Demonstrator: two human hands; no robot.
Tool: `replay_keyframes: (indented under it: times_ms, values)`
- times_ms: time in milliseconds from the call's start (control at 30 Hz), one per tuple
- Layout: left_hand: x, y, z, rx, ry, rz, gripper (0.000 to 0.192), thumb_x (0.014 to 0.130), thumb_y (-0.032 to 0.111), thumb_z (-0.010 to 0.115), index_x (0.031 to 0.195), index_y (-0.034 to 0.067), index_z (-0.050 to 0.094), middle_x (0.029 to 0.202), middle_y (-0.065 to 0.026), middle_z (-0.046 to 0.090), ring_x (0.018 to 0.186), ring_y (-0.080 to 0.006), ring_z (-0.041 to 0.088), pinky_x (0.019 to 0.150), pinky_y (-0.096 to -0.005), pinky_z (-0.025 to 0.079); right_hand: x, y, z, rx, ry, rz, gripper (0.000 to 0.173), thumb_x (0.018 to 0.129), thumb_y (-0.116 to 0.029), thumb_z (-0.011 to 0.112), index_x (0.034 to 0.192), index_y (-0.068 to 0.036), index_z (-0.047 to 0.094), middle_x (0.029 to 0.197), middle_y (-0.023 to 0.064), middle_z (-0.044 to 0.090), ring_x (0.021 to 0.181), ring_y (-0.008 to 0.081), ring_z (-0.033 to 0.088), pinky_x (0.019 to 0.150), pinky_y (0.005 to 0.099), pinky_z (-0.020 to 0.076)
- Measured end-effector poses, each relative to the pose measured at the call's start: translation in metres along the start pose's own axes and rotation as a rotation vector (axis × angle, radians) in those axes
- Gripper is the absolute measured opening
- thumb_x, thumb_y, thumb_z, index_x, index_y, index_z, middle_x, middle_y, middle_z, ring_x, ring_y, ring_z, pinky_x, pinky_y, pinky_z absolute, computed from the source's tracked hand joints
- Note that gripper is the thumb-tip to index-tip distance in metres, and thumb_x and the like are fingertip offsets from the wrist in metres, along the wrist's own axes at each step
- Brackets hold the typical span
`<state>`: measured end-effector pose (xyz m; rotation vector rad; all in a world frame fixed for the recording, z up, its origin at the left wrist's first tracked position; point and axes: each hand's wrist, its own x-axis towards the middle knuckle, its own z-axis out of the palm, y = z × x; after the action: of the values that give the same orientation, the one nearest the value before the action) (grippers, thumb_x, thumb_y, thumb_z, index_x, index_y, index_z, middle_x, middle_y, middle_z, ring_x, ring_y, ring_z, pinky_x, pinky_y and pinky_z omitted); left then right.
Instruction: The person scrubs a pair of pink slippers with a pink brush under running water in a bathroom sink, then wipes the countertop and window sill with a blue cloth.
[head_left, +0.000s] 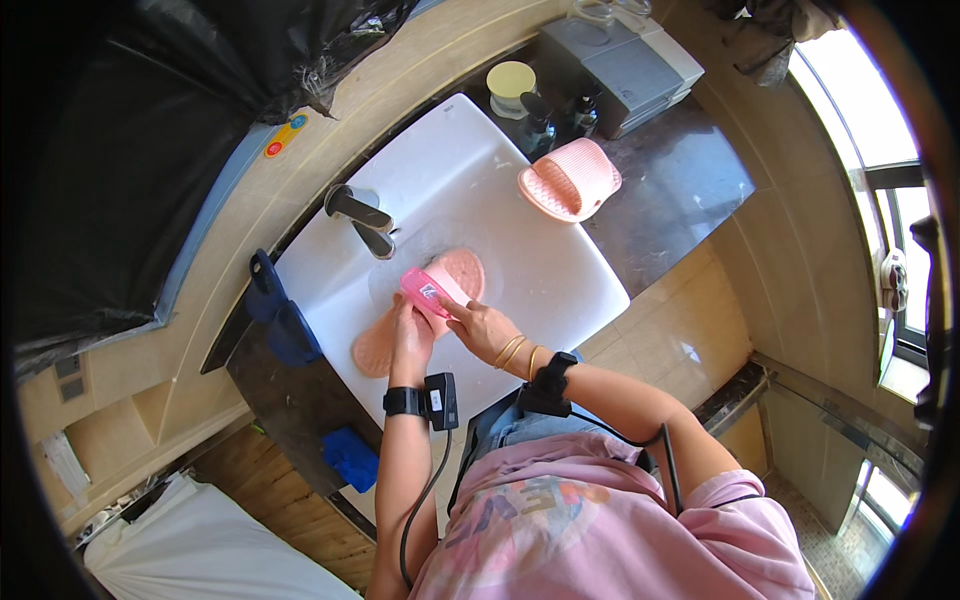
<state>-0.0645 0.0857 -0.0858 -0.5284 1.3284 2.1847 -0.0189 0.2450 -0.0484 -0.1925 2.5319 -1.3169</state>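
Note:
Over the white washbasin (555, 259), my left hand (412, 337) grips a pink slide slipper (375, 349) near its strap. The slipper lies at a slant, one end toward the drain area and the other near the basin's front left. In my right hand (484, 328) is a translucent pink scrubbing brush (422, 289), held against the slipper's strap; its bristles are hidden. A second pink slide slipper (576, 178) rests on the basin's right rim, partly over the dark counter. Behind my hands stands a dark metal faucet (364, 214).
The dark stone counter (675, 180) carries a yellow-lidded tub (511, 82), dark bottles (537, 124) and a grey box (615, 67). To the left are a dark blue plastic item (281, 319) and a blue cloth (351, 459). Cables run from the wrist devices (441, 401).

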Motion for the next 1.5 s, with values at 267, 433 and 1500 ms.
replay_keyframes:
  times_ms: [267, 433, 1500]
  values:
    - [-0.037, -0.001, 0.004, 0.198, 0.247, 0.28, 0.032, 0.094, 0.017, 0.04, 0.121, -0.001, 0.043, 0.112, -0.0108, 0.052, 0.098, -0.0184, 0.051, 0.083, -0.0312, 0.042, -0.001, -0.017, -0.001, -0.058, 0.124, 0.024, 0.039, 0.086, -0.021, 0.047, 0.125, -0.016, 0.043, 0.079, 0.0212, 0.058, 0.067, 0.0384, 0.06, 0.059, 0.0449, 0.0494]
    - [-0.058, -0.018, -0.008, 0.461, 0.406, 0.41, 0.033, 0.093, 0.016, 0.04, 0.116, -0.007, 0.045, 0.104, -0.0147, 0.056, 0.091, -0.0201, 0.052, 0.081, -0.0305, 0.042, 0.016, 0.013, 0.003, -0.122, 0.143, 0.179, 0.04, 0.089, -0.025, 0.042, 0.127, -0.017, 0.037, 0.085, 0.0218, 0.058, 0.072, 0.0395, 0.06, 0.062, 0.0468, 0.0493]
    - [-0.062, -0.007, 0.018, 0.015, 0.329, 0.243, 0.032, 0.09, 0.009, 0.042, 0.121, -0.001, 0.038, 0.122, -0.0133, 0.046, 0.114, -0.0218, 0.045, 0.094, -0.0359, 0.038, 0.03, 0.032, -0.01, -0.163, 0.268, 0.272, 0.042, 0.087, -0.02, 0.044, 0.129, -0.019, 0.035, 0.084, 0.0216, 0.058, 0.069, 0.0398, 0.06, 0.058, 0.0469, 0.0498]
